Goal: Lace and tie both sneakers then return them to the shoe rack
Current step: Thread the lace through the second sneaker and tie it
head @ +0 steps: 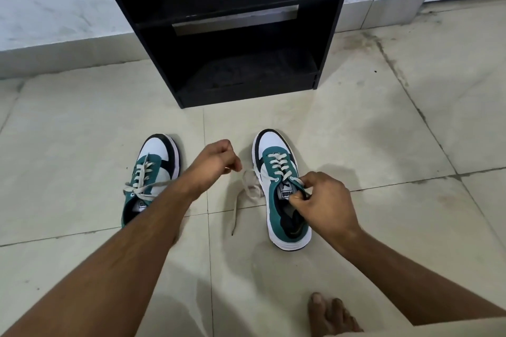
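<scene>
**Q:** On the floor before you, what lies where?

**A:** Two green, white and black sneakers sit on the pale tiled floor (356, 131), toes pointing away from you toward a black shoe rack (232, 35) that stands against the wall. Its shelves that are in view hold no shoes. The left sneaker (153, 175) lies partly under your left forearm, its laces crossed loosely over the tongue. The right sneaker (282, 191) sits well apart from it, to your right.

**Q:** What are your hands doing?

**A:** Your right hand (325, 200) is over the right sneaker's opening, fingers curled, pinching at the top of the lacing near the tongue. Your left hand (216, 159) is raised between the two shoes, closed into a loose fist; it seems to pinch the near end of a lace, though the grip itself is hard to make out.

**Q:** And the loose lace?

**A:** A pale lace (246, 191) trails off the right sneaker's left side, bunches beside it, and runs down across the tile toward you. Your bare toes (328, 314) show at the bottom edge.
</scene>
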